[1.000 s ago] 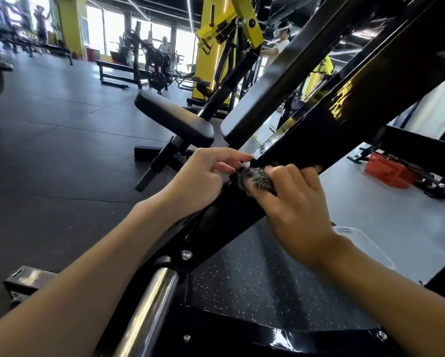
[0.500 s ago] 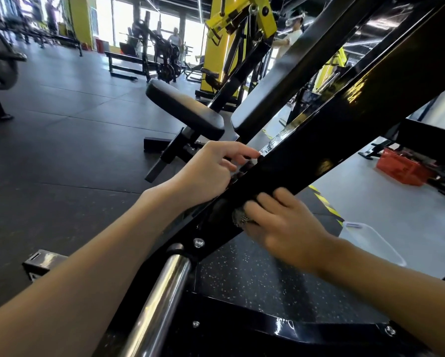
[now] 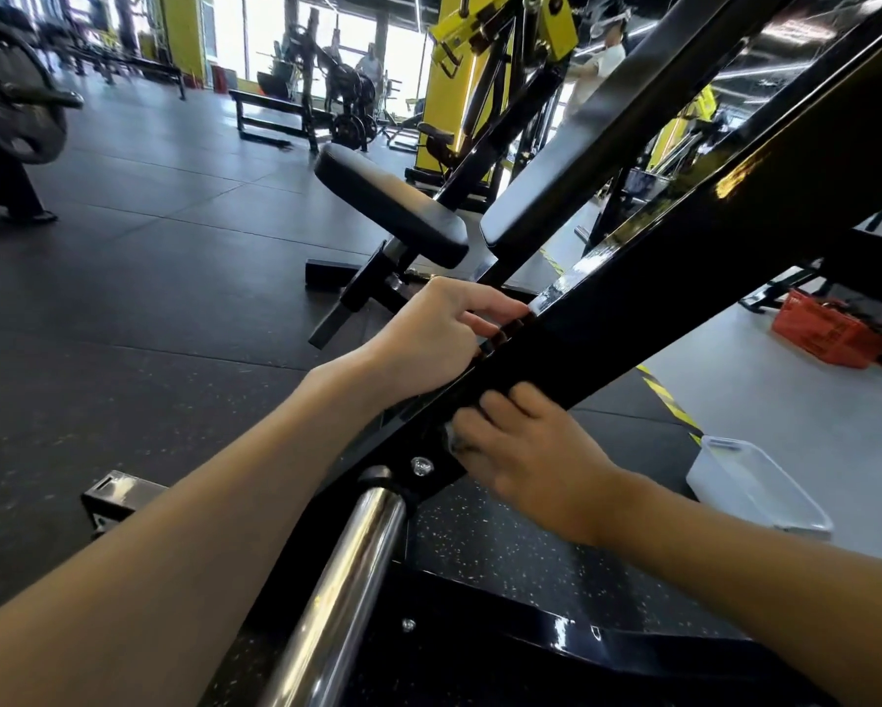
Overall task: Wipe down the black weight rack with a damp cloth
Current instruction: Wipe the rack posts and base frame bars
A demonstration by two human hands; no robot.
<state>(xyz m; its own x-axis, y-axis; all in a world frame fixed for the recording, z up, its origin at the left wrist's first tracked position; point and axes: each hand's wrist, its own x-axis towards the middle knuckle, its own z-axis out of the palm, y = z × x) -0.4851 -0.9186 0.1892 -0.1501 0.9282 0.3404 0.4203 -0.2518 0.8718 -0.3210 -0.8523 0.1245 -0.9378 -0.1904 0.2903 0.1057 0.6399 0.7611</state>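
Down the sloping beam of the black weight rack [image 3: 684,278] the right hand [image 3: 536,451] had slid since a second before, and it now sat low, just above a bolt [image 3: 421,466] and the chrome peg [image 3: 347,568]. Its fingers were curled over the cloth [image 3: 451,435], pressing it to the beam's face. Only a pale scrap showed past the fingertips, where more had shown earlier. The left hand [image 3: 429,339] had stayed put, fingers hooked over the beam's upper edge. On the floor to the right stood a white plastic tub [image 3: 755,489]; what it held I could not tell. Farther back sat a red basket [image 3: 826,331], its contents blurred.
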